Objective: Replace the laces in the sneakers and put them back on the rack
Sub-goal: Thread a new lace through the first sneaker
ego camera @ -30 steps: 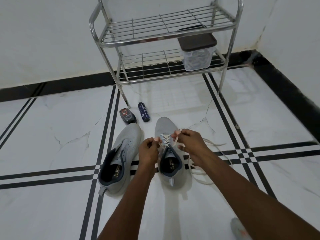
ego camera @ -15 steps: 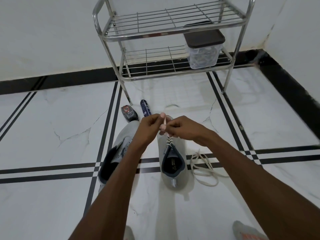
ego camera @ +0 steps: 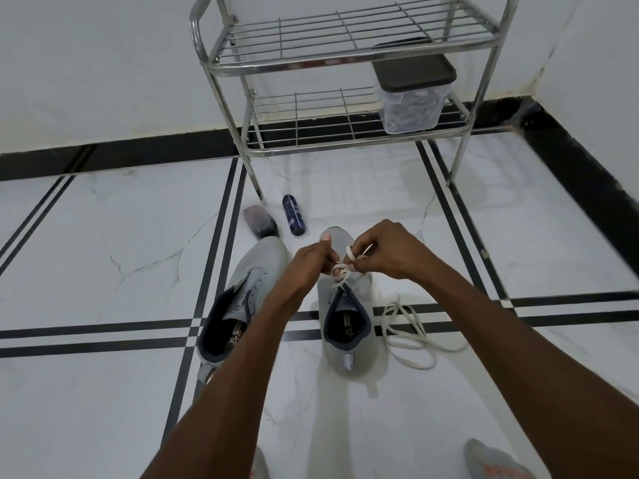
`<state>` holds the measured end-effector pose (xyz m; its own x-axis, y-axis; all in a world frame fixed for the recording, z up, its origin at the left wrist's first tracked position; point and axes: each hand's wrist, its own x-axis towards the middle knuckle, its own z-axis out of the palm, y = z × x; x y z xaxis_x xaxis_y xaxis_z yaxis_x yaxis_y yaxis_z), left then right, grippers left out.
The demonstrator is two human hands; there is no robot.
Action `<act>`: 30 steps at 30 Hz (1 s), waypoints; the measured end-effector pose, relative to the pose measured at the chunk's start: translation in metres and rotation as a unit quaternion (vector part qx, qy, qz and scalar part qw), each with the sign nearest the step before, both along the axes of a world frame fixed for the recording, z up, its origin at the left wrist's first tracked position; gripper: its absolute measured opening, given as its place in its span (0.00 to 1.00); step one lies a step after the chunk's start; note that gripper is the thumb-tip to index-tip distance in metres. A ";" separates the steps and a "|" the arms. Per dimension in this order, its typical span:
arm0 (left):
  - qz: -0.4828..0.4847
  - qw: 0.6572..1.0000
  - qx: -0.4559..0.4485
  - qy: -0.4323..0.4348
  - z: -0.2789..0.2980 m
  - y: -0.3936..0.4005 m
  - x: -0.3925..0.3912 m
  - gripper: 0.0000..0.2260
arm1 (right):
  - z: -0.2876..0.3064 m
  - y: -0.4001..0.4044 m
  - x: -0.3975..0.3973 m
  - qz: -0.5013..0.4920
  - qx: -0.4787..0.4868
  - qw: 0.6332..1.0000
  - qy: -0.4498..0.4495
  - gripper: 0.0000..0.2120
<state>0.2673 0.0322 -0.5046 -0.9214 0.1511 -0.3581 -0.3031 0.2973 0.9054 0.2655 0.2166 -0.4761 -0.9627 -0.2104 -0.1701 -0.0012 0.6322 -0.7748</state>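
Both hands, left hand [ego camera: 307, 262] and right hand [ego camera: 383, 250], have lowered, pinching the white lace [ego camera: 349, 259]; lidded box [ego camera: 411, 98] holds laces.

Pretty plain room from where I'm standing. The floor [ego camera: 103, 264] is white marble-look tile with thin grey veins and a few hairline cracks, split up by paired black stripes that cross each other near the middle and again off to the right. A wide black border band [ego camera: 138, 150] runs along the foot of the walls and turns the far right corner. The walls [ego camera: 86, 63] are bare off-white, a bit scuffed and stained down that corner seam. The light is soft and even, a little bluish, leaving faint grid shadows on the tile by the far edge of the floor.
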 end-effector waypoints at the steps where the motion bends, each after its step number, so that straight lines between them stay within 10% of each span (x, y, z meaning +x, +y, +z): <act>1: 0.000 1.000 -0.005 0.001 -0.001 0.001 0.001 0.25 | -0.003 -0.002 0.002 -0.012 0.004 1.000 0.016 0.05; 12: 0.056 0.979 -0.195 0.017 -0.018 -0.008 0.010 0.30 | -0.031 -0.012 0.013 -0.149 -0.218 0.964 -0.013 0.06; 19: 0.125 0.984 0.081 -0.092 -0.006 0.008 0.021 0.15 | -0.033 -0.019 0.018 -0.170 -0.288 0.941 -0.050 0.10; 30: 0.429 0.884 0.149 -0.114 -0.036 -0.006 0.035 0.19 | -0.067 0.016 0.041 -0.314 -0.232 0.901 -0.186 0.11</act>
<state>0.3023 0.0259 -0.5404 -0.6517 -0.4487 -0.6116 -0.4867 -0.3711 0.7908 0.3061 0.2326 -0.5435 -0.8108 0.2251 -0.5403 0.5590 0.0242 -0.8288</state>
